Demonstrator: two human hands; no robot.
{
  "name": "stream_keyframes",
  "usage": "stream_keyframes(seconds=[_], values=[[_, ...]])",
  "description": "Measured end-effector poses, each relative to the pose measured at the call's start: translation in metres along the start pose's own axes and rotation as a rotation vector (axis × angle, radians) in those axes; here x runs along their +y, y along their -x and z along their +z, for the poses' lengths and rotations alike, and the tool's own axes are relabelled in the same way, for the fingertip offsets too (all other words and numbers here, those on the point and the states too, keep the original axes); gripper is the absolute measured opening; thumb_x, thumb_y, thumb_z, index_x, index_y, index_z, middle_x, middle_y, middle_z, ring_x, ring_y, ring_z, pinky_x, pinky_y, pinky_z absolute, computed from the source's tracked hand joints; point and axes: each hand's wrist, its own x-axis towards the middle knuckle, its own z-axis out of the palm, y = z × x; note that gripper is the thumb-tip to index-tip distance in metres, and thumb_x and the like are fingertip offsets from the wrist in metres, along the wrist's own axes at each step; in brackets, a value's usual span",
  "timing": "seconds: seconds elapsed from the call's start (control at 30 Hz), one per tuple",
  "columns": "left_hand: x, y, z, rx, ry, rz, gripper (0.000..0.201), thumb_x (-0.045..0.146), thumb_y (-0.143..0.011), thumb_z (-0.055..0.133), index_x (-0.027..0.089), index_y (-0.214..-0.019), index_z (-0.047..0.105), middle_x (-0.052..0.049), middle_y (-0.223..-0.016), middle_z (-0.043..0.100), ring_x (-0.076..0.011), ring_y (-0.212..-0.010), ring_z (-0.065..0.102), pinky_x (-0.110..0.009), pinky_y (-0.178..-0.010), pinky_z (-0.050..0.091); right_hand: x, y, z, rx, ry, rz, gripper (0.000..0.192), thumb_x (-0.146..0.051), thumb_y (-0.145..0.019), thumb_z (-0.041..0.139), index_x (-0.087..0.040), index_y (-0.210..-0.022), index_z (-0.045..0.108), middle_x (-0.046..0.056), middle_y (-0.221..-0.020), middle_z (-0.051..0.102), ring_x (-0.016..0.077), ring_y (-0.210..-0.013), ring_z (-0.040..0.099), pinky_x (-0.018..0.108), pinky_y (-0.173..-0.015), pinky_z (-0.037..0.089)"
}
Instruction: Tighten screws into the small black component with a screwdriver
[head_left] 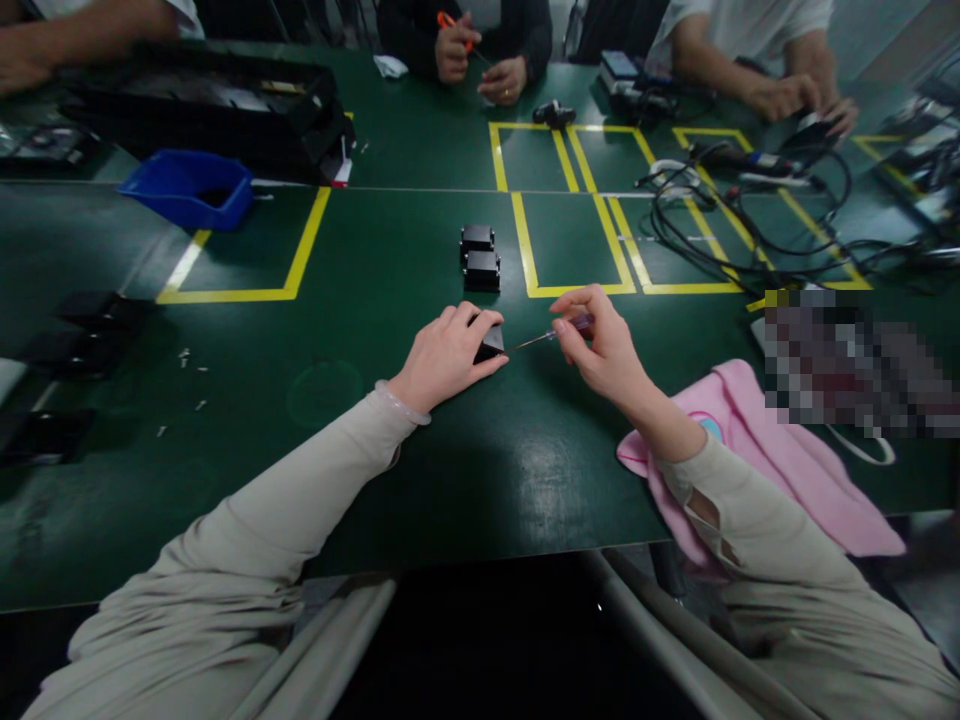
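Note:
My left hand is closed around a small black box-shaped part on the green table, its fingers covering much of the part. In my right hand is a screwdriver with a dark purplish handle. The thin shaft points left, its tip close to the part's right side; whether they touch I cannot tell. Just beyond my left hand stand two similar black parts, one behind the other.
Several tiny screws lie at left, near dark blocks. A blue bin and black tray stand farther back. Cables and a pink cloth lie at right. Across the table, a person's hands hold an orange-handled tool.

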Motion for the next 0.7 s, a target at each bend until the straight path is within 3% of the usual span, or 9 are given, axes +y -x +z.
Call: stream_keyframes(seconds=[0.23, 0.43, 0.7], values=[[-0.0010, 0.0005, 0.0009, 0.010, 0.007, 0.007, 0.047, 0.047, -0.099, 0.063, 0.020, -0.137, 0.054, -0.012, -0.127, 0.063, -0.0282, -0.112, 0.060, -0.036, -0.084, 0.051, -0.0009, -0.0012, -0.0018, -0.033, 0.020, -0.002, 0.025, -0.047, -0.103, 0.059, -0.024, -0.093, 0.056, -0.004, -0.068, 0.055, 0.0122, -0.058, 0.055, 0.028, -0.056, 0.040], [-0.0006, 0.0004, 0.0008, 0.008, 0.015, 0.005, 0.046, 0.046, -0.099, 0.063, 0.020, -0.137, 0.053, -0.013, -0.127, 0.062, -0.0281, -0.112, 0.060, -0.036, -0.084, 0.051, -0.0015, -0.0002, -0.0009, -0.010, 0.004, 0.013, 0.023, -0.047, -0.104, 0.057, -0.024, -0.107, 0.057, -0.001, -0.080, 0.060, 0.0134, -0.064, 0.058, 0.028, -0.056, 0.042], [0.0000, 0.0004, 0.0004, 0.000, 0.013, -0.001, 0.047, 0.047, -0.099, 0.063, 0.021, -0.137, 0.053, -0.013, -0.128, 0.062, -0.0282, -0.112, 0.060, -0.036, -0.085, 0.050, -0.0017, -0.0020, -0.0014, -0.022, 0.020, -0.006, 0.024, -0.046, -0.102, 0.060, -0.023, -0.095, 0.057, -0.004, -0.070, 0.057, 0.0113, -0.058, 0.054, 0.027, -0.057, 0.040]])
